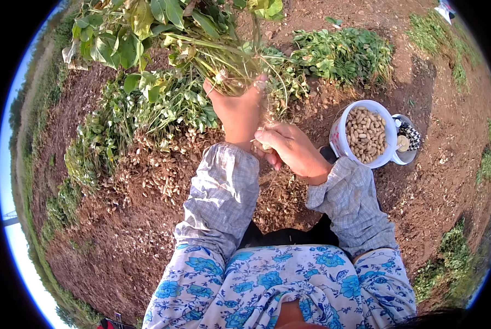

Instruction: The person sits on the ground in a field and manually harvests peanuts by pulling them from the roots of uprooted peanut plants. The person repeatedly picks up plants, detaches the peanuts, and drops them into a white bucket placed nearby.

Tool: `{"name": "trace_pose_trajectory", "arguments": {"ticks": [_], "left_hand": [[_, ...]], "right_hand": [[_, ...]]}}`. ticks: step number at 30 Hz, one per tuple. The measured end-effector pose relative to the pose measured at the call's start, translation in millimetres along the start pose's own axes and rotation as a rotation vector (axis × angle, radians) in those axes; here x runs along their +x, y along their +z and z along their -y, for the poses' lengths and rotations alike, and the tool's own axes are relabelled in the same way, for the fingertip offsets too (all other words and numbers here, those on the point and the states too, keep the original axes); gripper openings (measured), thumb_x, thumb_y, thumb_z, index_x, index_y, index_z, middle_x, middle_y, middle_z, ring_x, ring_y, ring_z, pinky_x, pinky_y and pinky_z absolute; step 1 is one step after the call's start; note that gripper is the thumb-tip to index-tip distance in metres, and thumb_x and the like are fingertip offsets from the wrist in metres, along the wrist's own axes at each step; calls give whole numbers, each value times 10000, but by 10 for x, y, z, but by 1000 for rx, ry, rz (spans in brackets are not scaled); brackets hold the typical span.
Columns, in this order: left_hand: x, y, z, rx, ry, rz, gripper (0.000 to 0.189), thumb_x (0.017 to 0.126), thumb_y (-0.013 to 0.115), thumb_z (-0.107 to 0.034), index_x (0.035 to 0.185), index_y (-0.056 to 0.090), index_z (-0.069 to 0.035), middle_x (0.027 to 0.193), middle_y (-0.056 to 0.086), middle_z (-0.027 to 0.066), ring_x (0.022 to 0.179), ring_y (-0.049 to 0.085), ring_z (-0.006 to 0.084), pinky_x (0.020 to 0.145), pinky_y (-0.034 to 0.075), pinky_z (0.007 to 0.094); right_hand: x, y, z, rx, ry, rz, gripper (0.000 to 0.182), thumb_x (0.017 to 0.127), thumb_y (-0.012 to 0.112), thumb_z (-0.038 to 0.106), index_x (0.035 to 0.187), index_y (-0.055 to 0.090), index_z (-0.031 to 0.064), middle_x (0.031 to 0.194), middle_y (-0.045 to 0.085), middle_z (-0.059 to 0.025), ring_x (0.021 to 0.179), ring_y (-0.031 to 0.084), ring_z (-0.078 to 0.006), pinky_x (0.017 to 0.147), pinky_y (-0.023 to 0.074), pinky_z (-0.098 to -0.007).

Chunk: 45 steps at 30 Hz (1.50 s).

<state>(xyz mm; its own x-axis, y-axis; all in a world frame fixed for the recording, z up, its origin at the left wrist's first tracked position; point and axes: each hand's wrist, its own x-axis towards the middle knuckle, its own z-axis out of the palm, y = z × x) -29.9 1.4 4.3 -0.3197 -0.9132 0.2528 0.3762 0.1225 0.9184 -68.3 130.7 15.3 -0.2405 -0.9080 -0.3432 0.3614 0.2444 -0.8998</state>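
My left hand [243, 113] grips a bunch of pulled peanut plants [212, 53] by the lower stems, its leaves spreading away at the top of the view. Thin roots trail down from the bunch towards my right hand [288, 146]. Between the thumb and fingers of that hand are peanut pods [265, 144], partly covered by the fingers. To the right of my right wrist stands a white bucket [391, 119] holding many peanuts in their shells [366, 133].
A smaller white container [410, 158] with a black-and-white patterned item [410, 135] adjoins the bucket. Uprooted peanut plants [175, 100] lie at the left, with pods [163, 181] still on their roots. Another leafy heap [344, 55] lies beyond the bucket on brown soil [447, 164].
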Motion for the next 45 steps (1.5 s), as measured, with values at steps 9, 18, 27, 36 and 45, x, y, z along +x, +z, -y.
{"name": "trace_pose_trajectory", "arguments": {"ticks": [9,18,27,36,45], "left_hand": [[-45,16,259,119,57,-63,729,713,828,-20,1264,356,47,1103,597,122,932,598,171,825,502,286],[-19,68,-10,-20,-42,-7,601,730,774,58,1208,414,8,1082,611,113,897,608,153,770,511,276],[0,3,110,122,128,-46,585,747,801,-13,1188,421,35,1025,639,86,894,619,133,812,510,262],[-1,24,181,35,144,47,726,690,822,49,1249,359,35,1156,553,131,1004,577,182,864,504,285],[-28,140,227,151,270,44,780,670,874,-72,1263,377,21,1172,550,131,1017,556,187,879,476,308]], "right_hand": [[-155,78,-13,190,-17,-81,265,939,532,233,861,562,-18,731,593,-86,498,505,-96,430,412,-238],[-190,76,-60,114,-23,-53,265,980,514,287,925,538,28,769,557,-70,576,558,-108,490,489,-253],[-76,33,-172,480,152,62,309,969,557,371,925,540,65,764,554,-38,602,605,-118,522,563,-270],[-204,200,-74,756,107,34,235,990,508,291,874,513,87,745,474,9,547,386,-43,481,332,-214],[-299,167,-53,799,124,-23,246,991,511,309,887,530,87,753,473,14,541,373,-34,477,310,-197]]}}
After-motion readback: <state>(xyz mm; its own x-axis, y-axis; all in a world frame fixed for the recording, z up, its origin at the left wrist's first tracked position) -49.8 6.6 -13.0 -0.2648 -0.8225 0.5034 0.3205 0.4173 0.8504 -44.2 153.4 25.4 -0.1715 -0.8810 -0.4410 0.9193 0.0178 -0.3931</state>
